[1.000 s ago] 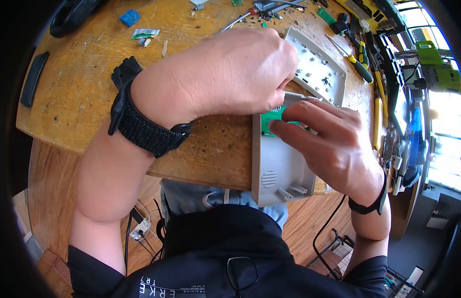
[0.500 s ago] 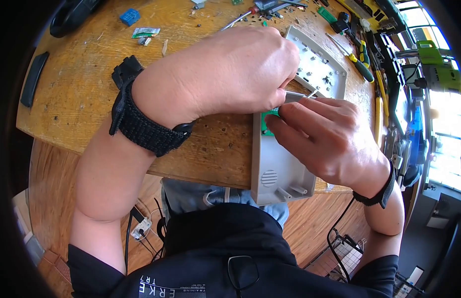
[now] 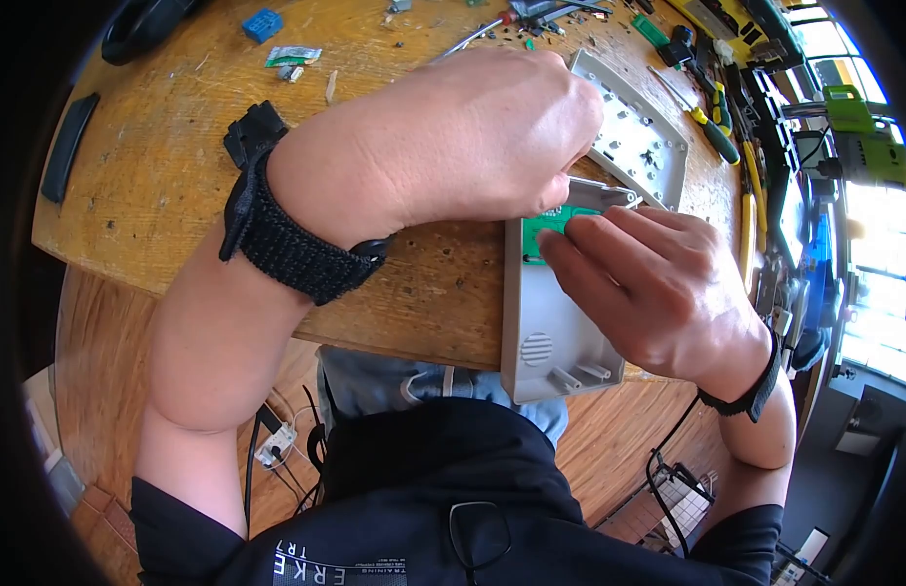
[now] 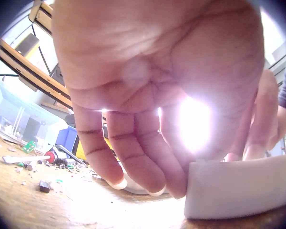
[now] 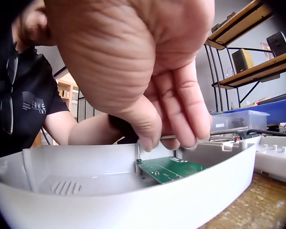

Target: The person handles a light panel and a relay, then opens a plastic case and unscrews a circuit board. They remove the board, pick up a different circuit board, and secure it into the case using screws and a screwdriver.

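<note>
A grey plastic casing [image 3: 514, 313] lies open side up, its near end past the table edge. Inside its far half is a green circuit board [image 5: 171, 169]. My left hand [image 3: 492, 137] grips the casing's far left corner; its thumb is at the rim, and the other fingers reach down beyond the end in the left wrist view. Over the board, my right hand [image 3: 658, 278] has thumb and fingers together, pinching what looks like a thin metal piece [image 5: 138, 152]. How far that piece runs is hidden by the fingers.
A matching grey casing half [image 3: 633, 142] lies behind, with small dark bits in it. Screwdrivers, among them a yellow-and-green one [image 3: 716, 137], and tools line the right side. A blue block [image 3: 262, 25] and a small packet [image 3: 293, 57] lie at the back left.
My right hand moved in toward the left hand over the board, then shifted slightly back, so more of the board shows now. My left hand keeps its place at the corner.
</note>
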Tool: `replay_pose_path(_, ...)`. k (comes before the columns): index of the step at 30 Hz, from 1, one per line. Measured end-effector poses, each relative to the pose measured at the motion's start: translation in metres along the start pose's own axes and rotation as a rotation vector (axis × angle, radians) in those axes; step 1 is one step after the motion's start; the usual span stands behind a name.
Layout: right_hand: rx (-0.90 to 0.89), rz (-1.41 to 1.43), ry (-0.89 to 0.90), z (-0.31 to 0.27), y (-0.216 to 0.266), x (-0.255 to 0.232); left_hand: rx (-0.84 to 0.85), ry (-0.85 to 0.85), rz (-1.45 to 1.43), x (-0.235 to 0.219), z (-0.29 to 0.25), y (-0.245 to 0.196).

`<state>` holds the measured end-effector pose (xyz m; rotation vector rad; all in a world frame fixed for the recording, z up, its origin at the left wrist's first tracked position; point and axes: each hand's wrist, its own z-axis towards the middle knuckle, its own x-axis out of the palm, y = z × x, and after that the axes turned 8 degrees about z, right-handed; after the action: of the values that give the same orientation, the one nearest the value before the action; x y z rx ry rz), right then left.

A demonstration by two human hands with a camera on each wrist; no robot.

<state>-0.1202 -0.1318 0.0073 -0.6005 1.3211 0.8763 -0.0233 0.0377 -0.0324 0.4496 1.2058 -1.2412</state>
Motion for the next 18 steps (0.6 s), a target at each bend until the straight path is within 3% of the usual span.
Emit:
replay_pose_path(3, 0.100, 0.041, 0.181, 0.007, 0.007, -0.012, 0.011, -0.010, 0.011, -0.001, 0.000, -0.001)
replay_pose_path(6, 0.211, 0.129, 0.163, 0.007, 0.011, -0.012, 0.003, -0.004, 0.010, 0.000, 0.000, 0.000)
replay_pose_path(8, 0.307, 0.231, 0.192, 0.007, 0.013, -0.014, 0.078, -0.102, 0.010, 0.004, -0.002, 0.004)
replay_pose_path(9, 0.403, 0.334, 0.220, 0.008, 0.014, -0.015, 0.077, -0.102, 0.010, 0.003, -0.002, 0.003)
replay_pose_path(13, 0.514, 0.454, 0.205, 0.009, 0.012, -0.010, 0.022, -0.031, 0.033, 0.002, 0.000, 0.000)
replay_pose_path(15, 0.750, 0.646, 0.221, 0.013, 0.014, -0.011, 0.023, -0.039, 0.032, 0.001, 0.000, 0.000)
replay_pose_path(16, 0.749, 0.645, 0.221, 0.017, 0.014, -0.012, 0.025, -0.033, 0.035, 0.000, 0.000, -0.001)
replay_pose_path(18, 1.069, 0.972, 0.257, 0.022, 0.013, -0.014, 0.027, -0.029, 0.040, 0.000, 0.000, -0.001)
